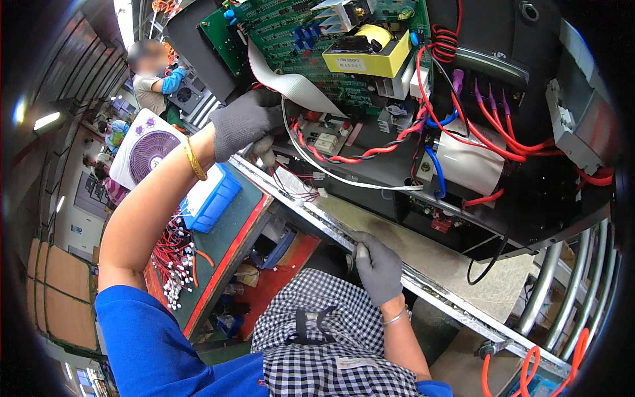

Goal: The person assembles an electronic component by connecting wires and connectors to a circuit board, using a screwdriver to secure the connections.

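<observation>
Bare metal is shown on the work surface, which is edged on its near side by a long rail. Nearest, a checked apron and a blue sleeve are seen, with a coiled red hose at the near right.

On the rail the right hand is rested, gloved in grey, a silver bangle worn at its wrist. Its fingers are bent and held close together; whether the rail is gripped cannot be told. To the left, on a green bench, a heap of leads and a blue bin are set.

Farther off, the black chassis is laid open across the work surface — its near left part is reached by the left hand, also gloved, with a gold bangle worn. That hand's fingers are curled just beside the ribbon cable; their tips are hidden, so what is pinched, if anything, cannot be told. At the chassis's far side a green board is fitted, and a yellow transformer is mounted on it. Red wires are run along the right.

At the far left a white-cased fan is seen — beyond it, a co-worker is placed beside other equipment.
</observation>
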Demonstrator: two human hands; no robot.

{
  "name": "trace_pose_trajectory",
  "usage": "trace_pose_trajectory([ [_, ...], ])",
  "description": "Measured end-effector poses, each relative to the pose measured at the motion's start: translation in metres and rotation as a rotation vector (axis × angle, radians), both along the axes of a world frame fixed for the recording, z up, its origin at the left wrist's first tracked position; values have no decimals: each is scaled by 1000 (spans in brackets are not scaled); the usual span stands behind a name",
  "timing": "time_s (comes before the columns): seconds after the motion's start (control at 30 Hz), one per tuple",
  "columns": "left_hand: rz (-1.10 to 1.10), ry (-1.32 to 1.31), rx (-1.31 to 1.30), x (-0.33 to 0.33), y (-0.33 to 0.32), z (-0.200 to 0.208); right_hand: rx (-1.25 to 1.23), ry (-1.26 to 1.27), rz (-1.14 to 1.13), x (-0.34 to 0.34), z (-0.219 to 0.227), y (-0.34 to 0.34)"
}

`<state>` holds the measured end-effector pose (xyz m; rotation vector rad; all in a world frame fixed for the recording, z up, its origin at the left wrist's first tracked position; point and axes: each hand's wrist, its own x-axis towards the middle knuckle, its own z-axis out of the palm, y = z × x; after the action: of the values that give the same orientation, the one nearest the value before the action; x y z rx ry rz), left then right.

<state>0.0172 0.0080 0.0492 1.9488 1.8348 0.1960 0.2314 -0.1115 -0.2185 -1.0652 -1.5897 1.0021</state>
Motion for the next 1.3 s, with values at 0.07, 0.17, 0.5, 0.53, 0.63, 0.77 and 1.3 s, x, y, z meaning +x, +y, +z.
trace_pose_trajectory([
  [0.07, -40, -44, -1, -3, 1, 0, 13, 11, -5, -1, 0, 0],
  [0.17, -70, -69, -16, -5, 3, 1, -52, 15, 29, -1, 3, -1],
  [0.5, -280, 96, 65, -22, 26, -8, -50, 3, 24, 1, 6, -3],
  [0.53, -471, 177, 180, -23, 26, -8, -61, -4, 43, 2, 5, -2],
  [0.63, -48, 48, -116, -19, 29, -11, -95, 13, 72, 3, 6, 0],
  [0.77, -61, 90, -109, -19, 30, -10, -104, 13, 78, 2, 4, 1],
  [1.3, 56, -127, -116, 15, 6, -12, -87, -80, -24, 2, 0, -5],
])
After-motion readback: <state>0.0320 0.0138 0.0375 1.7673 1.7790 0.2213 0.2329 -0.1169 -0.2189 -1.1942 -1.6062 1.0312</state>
